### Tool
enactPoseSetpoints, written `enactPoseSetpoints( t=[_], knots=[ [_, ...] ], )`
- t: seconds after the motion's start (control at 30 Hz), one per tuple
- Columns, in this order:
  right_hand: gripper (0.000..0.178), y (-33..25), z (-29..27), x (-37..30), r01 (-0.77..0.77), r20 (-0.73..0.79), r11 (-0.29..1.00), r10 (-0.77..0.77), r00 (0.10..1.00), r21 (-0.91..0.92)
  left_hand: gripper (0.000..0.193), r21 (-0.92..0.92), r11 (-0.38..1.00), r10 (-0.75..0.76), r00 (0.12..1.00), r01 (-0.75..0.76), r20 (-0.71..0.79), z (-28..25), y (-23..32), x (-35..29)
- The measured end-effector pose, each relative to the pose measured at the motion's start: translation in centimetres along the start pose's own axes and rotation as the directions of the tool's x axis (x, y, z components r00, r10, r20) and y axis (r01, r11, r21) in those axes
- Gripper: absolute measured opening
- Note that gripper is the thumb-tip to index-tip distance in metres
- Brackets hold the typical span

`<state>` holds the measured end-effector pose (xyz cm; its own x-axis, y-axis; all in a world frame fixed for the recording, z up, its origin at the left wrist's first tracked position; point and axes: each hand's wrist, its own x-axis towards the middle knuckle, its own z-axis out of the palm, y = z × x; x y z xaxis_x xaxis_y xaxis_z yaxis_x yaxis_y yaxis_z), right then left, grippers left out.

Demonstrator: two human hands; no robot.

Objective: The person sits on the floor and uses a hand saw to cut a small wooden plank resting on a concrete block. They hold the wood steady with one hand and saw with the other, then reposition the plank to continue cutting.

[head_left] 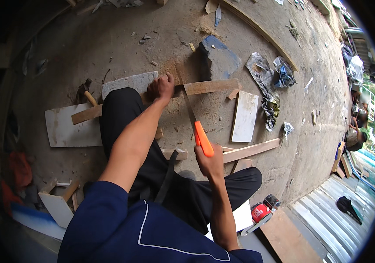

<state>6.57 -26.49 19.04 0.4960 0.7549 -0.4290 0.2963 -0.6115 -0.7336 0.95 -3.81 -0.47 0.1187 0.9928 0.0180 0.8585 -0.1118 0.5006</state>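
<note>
My right hand [209,162] is closed round the orange handle of a handsaw [203,139]. Its thin blade reaches forward and crosses a narrow wooden plank [211,86], its far part blurred. Left of the blade, my left hand [161,87] is closed on the plank and bears down on it. My bent left knee lies over the plank, whose other end [86,115] shows beyond the knee. Under the plank's right part stands a grey block with blue stains [218,57]. Sawdust lies on the ground around the blade.
A hammer [89,93] and white boards [67,136] lie at the left. To the right are a white panel [245,116], crumpled plastic [259,68] and a wooden strip [253,150]. A red can [261,212] stands near corrugated sheets [323,219]. Another person [356,131] is far right.
</note>
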Motion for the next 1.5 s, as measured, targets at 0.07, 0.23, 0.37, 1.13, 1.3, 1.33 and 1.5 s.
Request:
enactPoseSetpoints(
  t=[0.07, 0.23, 0.37, 1.13, 1.3, 1.33, 1.5],
  knots=[
    [0.026, -0.7, 0.2, 2.3, -0.079, 0.035, 0.994, 0.077, 0.996, 0.08, 0.042, -0.017, 1.0, -0.019, 1.0, 0.019, 0.005, 0.3, 0.1, 0.2],
    [0.025, 0.6, 0.2, 0.2, -0.052, 0.01, 0.993, 0.051, 0.999, 0.102, 0.042, -0.022, 0.999, -0.036, 0.999, 0.037, 0.038, -0.1, 0.2, -0.1],
    [0.022, 0.9, -0.7, -3.9, -0.01, -0.012, 0.993, 0.011, 1.0, 0.118, 0.043, -0.05, 0.999, -0.016, 0.999, 0.019, 0.045, -1.1, 0.9, 0.0],
    [0.024, -0.6, 1.9, -1.6, -0.012, -0.043, 1.0, 0.013, 0.999, 0.011, 0.043, -0.011, 0.997, -0.073, 0.992, 0.074, 0.102, -0.6, 0.7, -0.1],
    [0.021, -0.2, 0.0, -5.1, -0.054, -0.006, 0.992, 0.055, 0.998, 0.114, 0.04, -0.024, 0.999, -0.042, 0.999, 0.043, 0.029, -0.1, 0.3, 0.1],
    [0.023, 1.1, 0.5, -3.3, -0.027, -0.021, 0.998, 0.028, 0.999, 0.064, 0.041, -0.049, 0.999, 0.006, 1.0, -0.006, -0.01, 0.3, 0.6, 0.0],
    [0.026, -0.3, 0.6, 0.7, -0.068, -0.002, 0.997, 0.068, 0.998, 0.045, 0.043, -0.074, 0.997, -0.035, 0.999, 0.036, 0.012, 2.1, -0.9, 0.2]
  ],
)
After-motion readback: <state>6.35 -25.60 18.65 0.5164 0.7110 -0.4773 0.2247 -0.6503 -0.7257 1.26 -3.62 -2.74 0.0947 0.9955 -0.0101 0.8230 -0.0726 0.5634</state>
